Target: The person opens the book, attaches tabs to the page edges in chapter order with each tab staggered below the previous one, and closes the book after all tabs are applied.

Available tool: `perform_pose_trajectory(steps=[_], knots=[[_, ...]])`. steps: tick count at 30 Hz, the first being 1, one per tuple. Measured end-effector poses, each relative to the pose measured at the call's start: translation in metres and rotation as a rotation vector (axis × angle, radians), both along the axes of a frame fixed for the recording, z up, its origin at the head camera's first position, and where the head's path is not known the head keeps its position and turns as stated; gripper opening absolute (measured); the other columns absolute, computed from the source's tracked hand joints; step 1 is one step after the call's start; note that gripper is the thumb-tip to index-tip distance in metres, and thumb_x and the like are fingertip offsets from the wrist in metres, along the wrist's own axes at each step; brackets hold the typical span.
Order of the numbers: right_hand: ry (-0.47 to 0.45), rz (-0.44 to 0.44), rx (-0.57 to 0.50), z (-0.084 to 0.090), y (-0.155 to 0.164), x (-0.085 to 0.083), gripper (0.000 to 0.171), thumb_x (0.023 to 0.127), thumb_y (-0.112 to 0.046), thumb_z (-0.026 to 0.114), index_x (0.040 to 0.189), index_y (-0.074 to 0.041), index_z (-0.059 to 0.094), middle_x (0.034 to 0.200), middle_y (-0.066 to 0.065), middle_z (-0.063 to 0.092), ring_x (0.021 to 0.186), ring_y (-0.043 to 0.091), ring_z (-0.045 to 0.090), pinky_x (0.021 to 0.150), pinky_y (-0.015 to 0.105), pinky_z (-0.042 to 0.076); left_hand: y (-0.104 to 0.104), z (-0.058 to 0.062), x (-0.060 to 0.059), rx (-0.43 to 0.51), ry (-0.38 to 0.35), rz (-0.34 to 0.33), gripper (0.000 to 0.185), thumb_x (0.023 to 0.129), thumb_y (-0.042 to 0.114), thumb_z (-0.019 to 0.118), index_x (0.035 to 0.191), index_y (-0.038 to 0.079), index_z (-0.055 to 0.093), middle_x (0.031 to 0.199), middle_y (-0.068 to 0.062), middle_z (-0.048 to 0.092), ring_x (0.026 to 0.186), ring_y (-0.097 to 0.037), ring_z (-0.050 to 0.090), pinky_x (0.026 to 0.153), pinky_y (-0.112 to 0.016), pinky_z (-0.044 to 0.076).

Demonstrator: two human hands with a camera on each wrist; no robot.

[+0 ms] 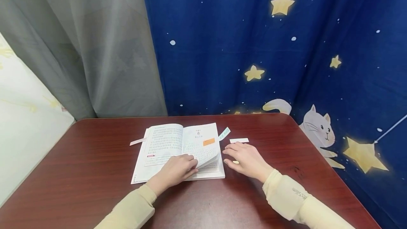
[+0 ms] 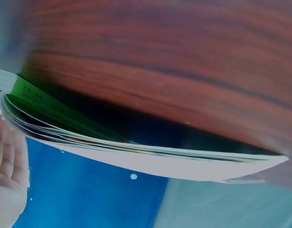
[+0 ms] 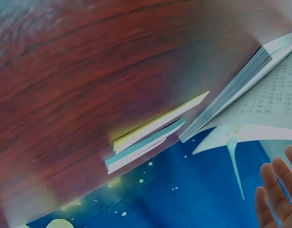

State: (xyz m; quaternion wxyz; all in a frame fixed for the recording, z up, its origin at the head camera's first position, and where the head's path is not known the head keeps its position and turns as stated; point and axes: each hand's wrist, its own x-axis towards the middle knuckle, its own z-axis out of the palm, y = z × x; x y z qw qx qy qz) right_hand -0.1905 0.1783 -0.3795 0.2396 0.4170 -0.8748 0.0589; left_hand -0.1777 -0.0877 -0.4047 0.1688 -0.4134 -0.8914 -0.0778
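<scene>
1. Your left hand rests on the open book, near the book's front edge. Its fingers curl under a lifted right-hand page and pinch the lower part of that page up off the stack.
2. Your right hand lies palm down on the table, just right of the book. Its fingers are straight and loosely spread, gripping nothing, with the fingertips pointing toward the book's right edge.
3. Locate the book at the table's middle, lying flat and open, with printed text on both exposed pages. The lifted page carries an orange sticky note in its upper area.
4. Note one pale paper strip protruding from the book's left side, and one light green strip protruding at the book's upper right corner.
5. Note a white strip lying on the table right of the book, just beyond your right fingertips.
6. Refer to the right wrist view: a small stack of sticky-note pads, yellow above blue and white, lies on the table just beside the book's page edges.
7. Behind the table, beyond the book, hang a blue star-and-cat curtain and a grey curtain.
</scene>
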Motion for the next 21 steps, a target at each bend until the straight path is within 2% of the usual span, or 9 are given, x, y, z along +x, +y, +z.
perform_pose_trajectory(steps=[5, 10, 16, 21], knots=[[-0.001, 0.006, -0.010, -0.003, 0.002, -0.001, 0.024, 0.078, -0.031, 0.061, 0.096, -0.015, 0.066, 0.096, -0.002, 0.060, 0.090, 0.015, 0.055, 0.071, 0.032, 0.046, -0.006, -0.002, -0.001, 0.068, 0.053, -0.051, 0.021, 0.082, 0.027, 0.061, 0.069, 0.018, 0.046, 0.063, 0.011, 0.040, 0.054, -0.007, 0.037, 0.046, -0.022, 0.033], [0.010, 0.027, -0.015, -0.006, -0.001, -0.002, 0.023, 0.076, -0.029, 0.063, 0.094, -0.014, 0.066, 0.093, -0.003, 0.059, 0.086, 0.014, 0.054, 0.068, 0.031, 0.046, -0.013, -0.002, 0.000, 0.115, 0.116, -0.035, 0.018, 0.081, 0.024, 0.062, 0.069, 0.019, 0.049, 0.064, 0.011, 0.040, 0.055, -0.007, 0.038, 0.046, -0.023, 0.035], [-0.008, 0.045, 0.002, -0.012, -0.006, -0.002, 0.020, 0.075, -0.030, 0.065, 0.089, -0.015, 0.066, 0.087, -0.005, 0.058, 0.078, 0.012, 0.053, 0.062, 0.030, 0.046, -0.022, 0.001, 0.005, 0.178, 0.171, 0.071, 0.018, 0.077, 0.019, 0.060, 0.063, 0.019, 0.049, 0.064, 0.009, 0.041, 0.056, -0.008, 0.038, 0.046, -0.024, 0.035], [-0.045, 0.037, 0.025, -0.017, -0.010, -0.003, 0.018, 0.075, -0.029, 0.065, 0.087, -0.015, 0.067, 0.084, -0.006, 0.057, 0.075, 0.011, 0.051, 0.061, 0.029, 0.045, -0.032, 0.003, 0.010, 0.248, 0.165, 0.177, 0.016, 0.073, 0.018, 0.059, 0.060, 0.018, 0.050, 0.063, 0.009, 0.041, 0.057, -0.009, 0.040, 0.046, -0.024, 0.036]])
